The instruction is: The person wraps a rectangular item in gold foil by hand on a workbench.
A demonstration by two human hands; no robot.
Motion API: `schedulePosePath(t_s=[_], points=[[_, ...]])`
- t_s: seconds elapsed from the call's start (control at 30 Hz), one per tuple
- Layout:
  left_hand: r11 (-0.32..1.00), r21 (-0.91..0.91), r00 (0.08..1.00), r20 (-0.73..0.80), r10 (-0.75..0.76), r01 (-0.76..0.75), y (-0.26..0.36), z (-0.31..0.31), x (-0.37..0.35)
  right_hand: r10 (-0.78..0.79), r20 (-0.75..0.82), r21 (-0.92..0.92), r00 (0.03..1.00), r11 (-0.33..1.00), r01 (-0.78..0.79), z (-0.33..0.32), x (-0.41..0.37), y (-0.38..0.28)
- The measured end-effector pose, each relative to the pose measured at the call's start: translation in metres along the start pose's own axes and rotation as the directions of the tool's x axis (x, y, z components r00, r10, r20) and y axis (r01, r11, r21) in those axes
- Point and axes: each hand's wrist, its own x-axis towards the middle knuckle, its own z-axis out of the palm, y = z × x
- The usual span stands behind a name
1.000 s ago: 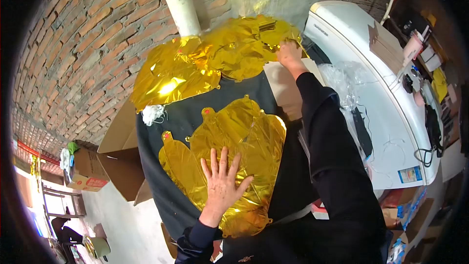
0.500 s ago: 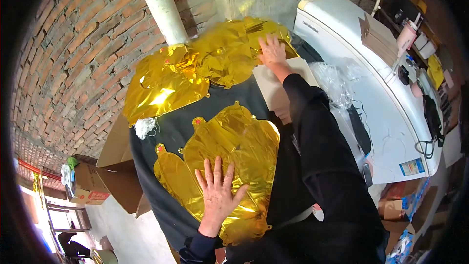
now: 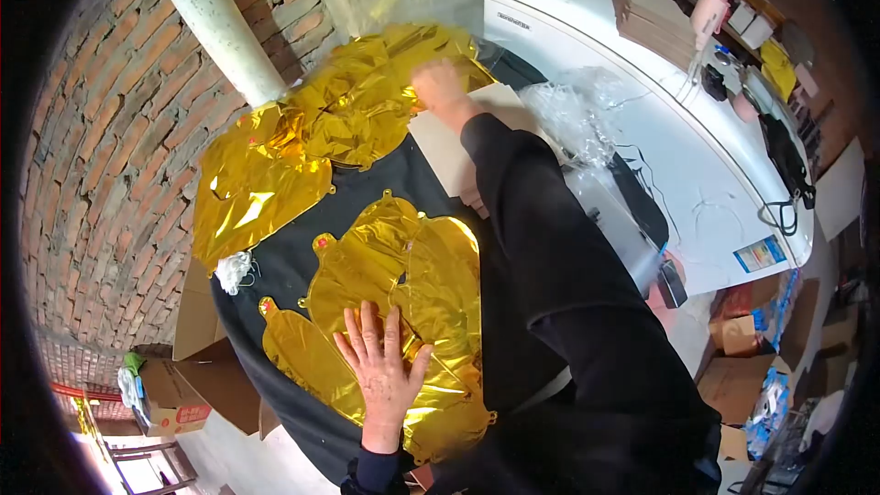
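My left hand (image 3: pixel 386 388) lies flat, fingers spread, on a gold foil balloon (image 3: pixel 367 238) laid out on the black cloth (image 3: pixel 367 185). This flat, uninflated balloon has small tabs along its edge, some with red marks. Farther back, my right hand (image 3: pixel 444 90) is at the near right of a heap of gold foil balloons (image 3: pixel 353 96). Its fingers are curled in and slightly blurred, and they seem to pinch foil from the heap. Under my right wrist sits a stack of pale cardboard sheets (image 3: pixel 435 151). Another gold foil balloon (image 3: pixel 243 211) spreads over the left side of the cloth.
To the right stands a white chest freezer (image 3: pixel 706 211) with clear plastic bags (image 3: pixel 573 115) and cardboard pieces (image 3: pixel 653 23) on top. White string (image 3: pixel 236 270) hangs at the cloth's left edge, near an open cardboard box (image 3: pixel 220 385). A pale pipe (image 3: pixel 215 23) rises behind.
My right hand's fingers have gone from spread over the heap to curled in. The view has shifted, so things appear farther left. My left hand stays flat on the near balloon.
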Motion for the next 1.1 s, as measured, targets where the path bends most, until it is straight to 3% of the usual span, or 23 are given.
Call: schedulePosePath(t_s=[0.03,0.13,0.23,0.33,0.43,0.47,0.57,0.7,0.8,0.9,0.93,1.03,1.1], points=[[1.0,-0.014,1.0,-0.012,-0.003,0.003,-0.001,0.001,0.0,-0.004,-0.079,-0.008,0.997,1.0,0.004,-0.001,-0.001,0.0],[0.999,-0.047,0.999,-0.041,-0.011,0.009,-0.001,-0.003,0.001,-0.025,-0.066,0.033,0.998,0.999,0.027,-0.011,-0.001,0.006],[0.998,-0.064,0.997,-0.077,-0.018,0.013,-0.002,-0.004,0.001,0.079,-0.024,0.171,0.997,0.983,-0.073,-0.022,0.007,0.008],[0.99,-0.141,0.995,-0.097,-0.029,0.015,-0.006,-0.008,-0.001,0.104,-0.188,0.274,0.977,0.96,-0.05,-0.023,0.01,0.017],[0.956,-0.291,0.996,-0.077,-0.054,0.03,-0.012,-0.01,0.0,0.095,0.181,0.155,0.979,0.98,-0.124,-0.031,0.01,0.023],[0.931,-0.362,0.996,-0.05,-0.072,0.049,-0.015,-0.011,0.0,0.087,0.22,0.192,0.972,0.973,-0.131,-0.036,0.009,0.025],[0.862,-0.498,0.994,0.001,-0.112,0.098,-0.02,-0.018,0.002,0.172,0.117,0.266,0.978,0.943,-0.198,-0.033,0.002,0.024],[0.715,-0.68,0.986,0.083,-0.147,0.164,-0.03,-0.028,0.003,0.235,0.109,0.422,0.966,0.869,-0.259,-0.003,0.008,0.036],[0.538,-0.813,0.971,0.14,-0.193,0.223,-0.038,-0.026,0.0,0.377,0.175,0.561,0.91,0.721,-0.407,-0.015,0.012,0.039],[0.491,-0.837,0.962,0.139,-0.233,0.24,-0.035,-0.038,0.002,0.427,0.204,0.591,0.881,0.664,-0.459,-0.014,0.021,0.051],[0.596,-0.777,0.973,0.097,-0.208,0.205,-0.037,-0.044,0.006,0.431,0.168,0.649,0.886,0.628,-0.429,-0.02,0.02,0.052],[0.634,-0.761,0.982,0.024,-0.186,0.139,-0.046,-0.053,0.024,0.38,0.028,0.686,0.925,0.665,-0.294,-0.039,0.024,0.051],[0.56,-0.823,0.985,-0.004,-0.175,0.096,-0.042,-0.067,0.047,0.35,-0.031,0.738,0.936,0.639,-0.214,-0.062,0.025,0.042]])
